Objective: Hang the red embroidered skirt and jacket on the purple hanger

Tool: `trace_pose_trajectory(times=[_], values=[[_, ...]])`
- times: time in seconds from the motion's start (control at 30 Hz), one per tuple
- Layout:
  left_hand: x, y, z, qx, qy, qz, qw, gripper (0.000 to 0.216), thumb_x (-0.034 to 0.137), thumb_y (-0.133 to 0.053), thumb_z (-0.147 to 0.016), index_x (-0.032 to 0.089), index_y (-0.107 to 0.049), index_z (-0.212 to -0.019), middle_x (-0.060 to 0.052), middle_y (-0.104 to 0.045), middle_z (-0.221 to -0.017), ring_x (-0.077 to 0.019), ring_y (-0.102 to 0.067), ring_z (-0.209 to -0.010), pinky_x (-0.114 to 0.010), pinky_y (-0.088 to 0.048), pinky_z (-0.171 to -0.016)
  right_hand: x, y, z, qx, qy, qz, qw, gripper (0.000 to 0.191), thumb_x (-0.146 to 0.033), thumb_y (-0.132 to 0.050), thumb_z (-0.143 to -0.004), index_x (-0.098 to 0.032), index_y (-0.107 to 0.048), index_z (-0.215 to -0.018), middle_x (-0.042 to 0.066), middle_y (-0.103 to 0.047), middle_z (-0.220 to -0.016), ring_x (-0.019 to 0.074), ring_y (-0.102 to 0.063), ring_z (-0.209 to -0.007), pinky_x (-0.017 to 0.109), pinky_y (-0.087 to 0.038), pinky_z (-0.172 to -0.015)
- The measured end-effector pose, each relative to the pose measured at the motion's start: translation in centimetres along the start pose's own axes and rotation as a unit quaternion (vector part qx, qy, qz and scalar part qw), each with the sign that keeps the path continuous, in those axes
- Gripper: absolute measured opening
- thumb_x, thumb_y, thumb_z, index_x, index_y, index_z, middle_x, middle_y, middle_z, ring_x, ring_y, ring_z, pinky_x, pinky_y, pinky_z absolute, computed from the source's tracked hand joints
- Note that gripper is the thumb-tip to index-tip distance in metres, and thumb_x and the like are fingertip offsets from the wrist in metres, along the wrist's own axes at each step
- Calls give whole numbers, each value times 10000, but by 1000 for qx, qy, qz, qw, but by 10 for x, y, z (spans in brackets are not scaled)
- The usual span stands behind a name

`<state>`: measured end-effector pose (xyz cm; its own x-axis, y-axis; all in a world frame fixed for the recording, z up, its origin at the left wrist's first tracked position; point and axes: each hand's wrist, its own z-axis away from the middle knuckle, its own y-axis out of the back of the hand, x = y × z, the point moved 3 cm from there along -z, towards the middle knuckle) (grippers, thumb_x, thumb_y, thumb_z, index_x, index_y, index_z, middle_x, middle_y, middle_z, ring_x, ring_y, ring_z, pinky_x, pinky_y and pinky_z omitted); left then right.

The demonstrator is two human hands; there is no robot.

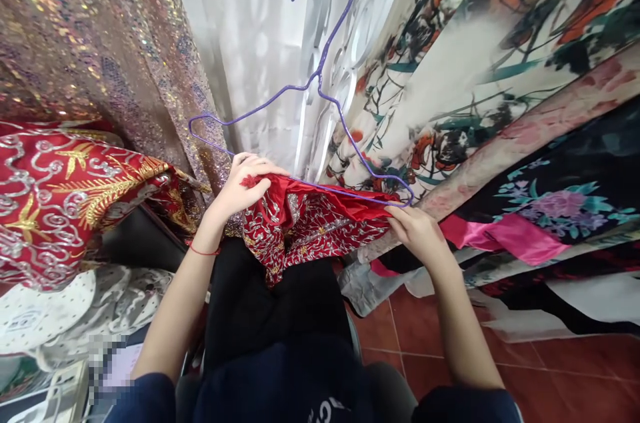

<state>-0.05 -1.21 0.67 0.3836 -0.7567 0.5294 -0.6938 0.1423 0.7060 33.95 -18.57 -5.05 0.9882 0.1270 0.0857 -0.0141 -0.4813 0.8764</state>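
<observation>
A purple hanger (319, 76) stands upright in front of me, its hook at the top. Red embroidered fabric (330, 226) with silver and gold stitching drapes over the hanger's lower bar and hangs down over my lap. My left hand (245, 186) is closed on the bunched red edge at the left, thumb on the near side. At the right end of the bar, my right hand (414, 231) pinches the edge of the same fabric, close to the hanger's corner. The fingertips of my right hand are partly hidden.
Another red embroidered piece (75, 203) lies at the left, below a sequined cloth (100, 36). White sheer fabric (245, 43) hangs ahead. Floral fabric (450, 63) and dark flowered cloth (575, 190) hang at the right. A polka-dot white item (50, 310) sits lower left; red floor tiles (425, 330) show below.
</observation>
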Motion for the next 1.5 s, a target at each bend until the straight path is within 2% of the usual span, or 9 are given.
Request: trace_pose_trajectory(times=[0.17, 0.33, 0.53, 0.63, 0.77, 1.07, 1.2, 1.37, 1.5], values=[[7, 0, 4, 15, -4, -7, 1000, 377, 253, -450, -863, 351, -783, -1010, 11, -739, -920, -207, -580, -940, -458, -301, -1086, 3, -1, 3, 25, 0, -26, 999, 255, -206, -481, -953, -182, -722, -1034, 140, -774, -1067, 259, -745, -905, 375, -579, -806], [8, -1, 1, 34, -1, -8, 999, 237, 452, -583, -917, 336, -787, -948, 10, -747, -908, -189, -597, -908, -436, -300, -1068, 0, 6, 6, 29, 18, -33, 999, 257, -240, -462, -978, -178, -709, -1013, 137, -780, -1009, 262, -748, -843, 375, -585, -758], [-4, -1, 1, 73, -9, -38, 997, 189, 436, -633, -927, 340, -796, -926, 16, -755, -867, -179, -607, -853, -425, -303, -1028, -3, 29, 18, 79, 45, -106, 990, 219, -200, -493, -971, -182, -702, -1034, 166, -757, -1182, 263, -767, -973, 373, -624, -813], [-8, -3, 4, 80, -27, -52, 995, 192, 445, -637, -935, 345, -797, -969, 20, -739, -844, -167, -595, -840, -416, -301, -1023, -3, 45, 20, 80, 24, -152, 985, 220, -185, -528, -951, -217, -706, -1077, 130, -726, -1278, 252, -755, -1057, 362, -628, -888], [-8, -9, 6, 80, -55, -45, 994, 207, 438, -624, -951, 337, -799, -997, 24, -706, -805, -151, -576, -817, -396, -306, -999, -4, 59, 6, 84, 3, -166, 983, 204, -183, -528, -954, -216, -708, -1044, 116, -727, -1279, 246, -743, -1100, 335, -608, -948], [-5, -7, 11, 95, -56, -65, 992, 173, 408, -650, -941, 353, -805, -992, 32, -700, -781, -143, -579, -789, -400, -306, -988, -11, 61, -18, 63, 4, -180, 982, 224, -223, -488, -966, -199, -710, -947, 143, -731, -1262, 259, -740, -1108, 349, -603, -916], [3, -5, 20, 88, -51, -84, 991, 185, 399, -641, -947, 339, -805, -1009, 19, -713, -795, -152, -576, -793, -403, -312, -975, -17, 66, -29, 98, -11, -199, 975, 218, -245, -505, -957, -209, -719, -945, 115, -773, -1167, 259, -751, -1068, 356, -607, -890], [10, -11, 27, 106, -53, -110, 987, 176, 397, -654, -936, 339, -808, -1000, 7, -724, -808, -168, -564, -804, -402, -322, -933, -34, 81, -53, 159, -61, -206, 964, 282, -246, -473, -970, -209, -732, -1078, 90, -787, -1097, 228, -759, -975, 332, -591, -849], [11, -17, 26, 121, -46, -129, 983, 177, 399, -649, -936, 339, -810, -982, 3, -717, -774, -169, -541, -761, -405, -329, -904, -56, 86, -79, 188, -31, -193, 963, 274, -215, -455, -981, -224, -716, -1065, 65, -784, -1042, 206, -743, -941, 324, -543, -831]])
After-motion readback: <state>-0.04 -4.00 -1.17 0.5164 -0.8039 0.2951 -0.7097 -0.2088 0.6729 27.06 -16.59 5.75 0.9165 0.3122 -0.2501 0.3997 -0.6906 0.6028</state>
